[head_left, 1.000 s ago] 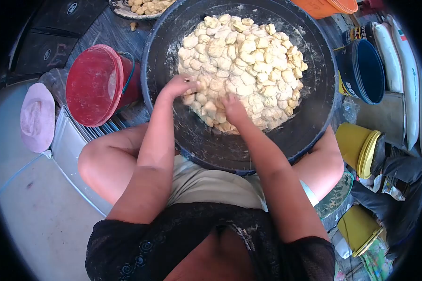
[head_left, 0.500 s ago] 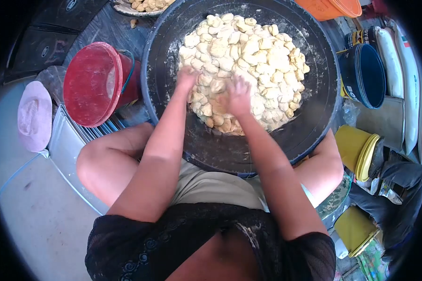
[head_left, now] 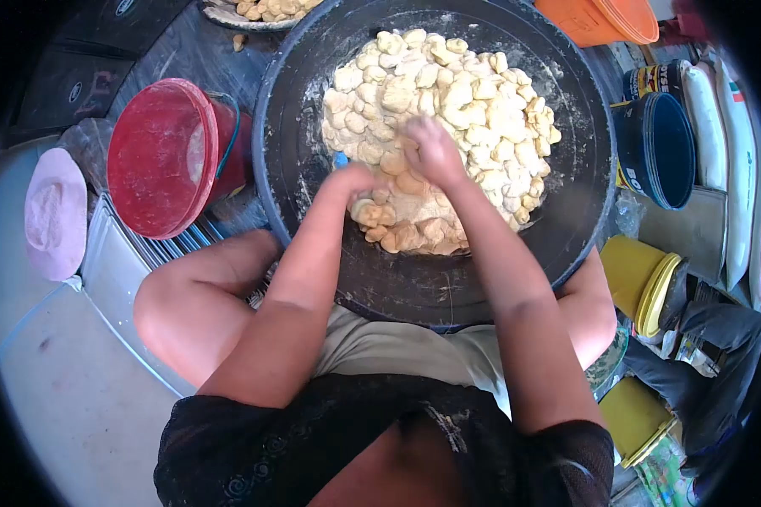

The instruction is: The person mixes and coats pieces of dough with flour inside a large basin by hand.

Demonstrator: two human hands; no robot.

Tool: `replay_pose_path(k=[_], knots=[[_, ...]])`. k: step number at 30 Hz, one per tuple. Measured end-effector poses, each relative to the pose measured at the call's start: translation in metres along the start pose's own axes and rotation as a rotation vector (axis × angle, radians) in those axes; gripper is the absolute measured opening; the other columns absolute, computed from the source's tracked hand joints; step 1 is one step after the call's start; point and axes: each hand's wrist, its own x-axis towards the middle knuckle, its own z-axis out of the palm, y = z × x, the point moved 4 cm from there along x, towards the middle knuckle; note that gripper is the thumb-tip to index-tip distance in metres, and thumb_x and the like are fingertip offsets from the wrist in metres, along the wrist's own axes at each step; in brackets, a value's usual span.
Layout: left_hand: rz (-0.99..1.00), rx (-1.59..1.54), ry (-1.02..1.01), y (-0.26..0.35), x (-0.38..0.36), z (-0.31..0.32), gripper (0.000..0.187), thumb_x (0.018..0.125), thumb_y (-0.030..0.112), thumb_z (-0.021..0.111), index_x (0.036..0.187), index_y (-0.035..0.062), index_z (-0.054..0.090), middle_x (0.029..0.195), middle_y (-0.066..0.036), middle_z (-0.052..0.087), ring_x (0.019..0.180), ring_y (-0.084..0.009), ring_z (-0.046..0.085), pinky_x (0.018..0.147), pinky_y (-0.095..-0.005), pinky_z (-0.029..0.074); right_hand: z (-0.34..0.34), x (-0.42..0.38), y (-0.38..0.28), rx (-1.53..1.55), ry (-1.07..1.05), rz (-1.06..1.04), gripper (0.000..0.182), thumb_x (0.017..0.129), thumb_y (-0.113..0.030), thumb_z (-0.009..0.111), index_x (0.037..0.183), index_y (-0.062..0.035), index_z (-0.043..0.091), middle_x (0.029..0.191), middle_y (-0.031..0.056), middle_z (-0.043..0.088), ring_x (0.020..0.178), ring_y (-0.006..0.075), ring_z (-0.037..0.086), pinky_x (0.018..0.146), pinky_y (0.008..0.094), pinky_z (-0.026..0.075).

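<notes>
A wide black tub (head_left: 397, 283) between my knees holds a heap of pale, flour-dusted dough-like lumps (head_left: 473, 101). My left hand (head_left: 355, 182) is curled low at the heap's left side, touching or just above browner lumps there. A small blue thing (head_left: 340, 159) shows at its edge; what kind it is, and whether I hold it, I cannot make out. Over the middle of the heap, my right hand (head_left: 435, 152) has its fingers bent inward and somewhat blurred. Whatever may be in its fingers is hidden. Powder and browner lumps (head_left: 406, 234) lie between and below my hands.
Left of the tub stands a red bucket (head_left: 161, 160), with a pink hat (head_left: 55, 215) beyond it. A dark blue bucket (head_left: 668, 152), a yellow bucket (head_left: 638, 275) and white sacks (head_left: 731, 169) are at the right. Another person's dark-trousered leg (head_left: 719, 346) is at lower right.
My left hand has moved down and slightly right, and the blue thing now shows beside it. My right hand has shifted up a little and its fingers have curled. Browner lumps are more exposed.
</notes>
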Motion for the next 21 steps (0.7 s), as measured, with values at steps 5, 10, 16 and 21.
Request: replay_pose_path(k=[5,10,16,21], knots=[[0.193,-0.011,0.821,0.038,-0.016,-0.092,0.043,0.081,0.032,0.065,0.111,0.0004,0.062,0.123,-0.021,0.055,0.111,-0.0373,0.054,0.096,-0.042,0.043,0.038,0.081,0.009,-0.322,0.236,0.147,0.038,0.082,-0.023,0.06,0.118,-0.0113,0.057,0.126,0.0178,0.05,0.117,0.0323,0.047,0.106,0.0419,0.031],[0.447,0.069,0.947,0.04,0.051,-0.132,0.052,0.087,0.033,0.059,0.132,0.0083,0.048,0.138,-0.016,0.043,0.125,-0.0366,0.041,0.103,-0.0434,0.036,0.075,0.041,-0.017,0.009,-0.015,0.208,0.031,0.088,-0.025,0.052,0.111,-0.0071,0.06,0.123,0.0229,0.052,0.114,0.0391,0.049,0.099,0.045,0.039],[0.267,0.192,1.025,0.044,0.054,-0.075,0.048,0.089,0.038,0.054,0.131,0.0157,0.049,0.145,-0.008,0.035,0.134,-0.0326,0.027,0.107,-0.0509,0.025,0.047,0.025,0.01,0.038,-0.58,0.102,0.022,0.079,-0.022,0.062,0.096,-0.0082,0.064,0.106,0.016,0.062,0.094,0.0334,0.062,0.081,0.0418,0.05],[0.23,-0.067,0.655,0.056,-0.011,-0.054,0.035,0.084,0.023,0.057,0.116,0.0103,0.056,0.125,-0.014,0.051,0.12,-0.034,0.045,0.103,-0.0446,0.033,0.034,0.13,0.027,-0.089,-0.085,0.156,0.035,0.08,-0.027,0.061,0.113,-0.0128,0.062,0.128,0.0164,0.052,0.118,0.0307,0.05,0.102,0.048,0.035]])
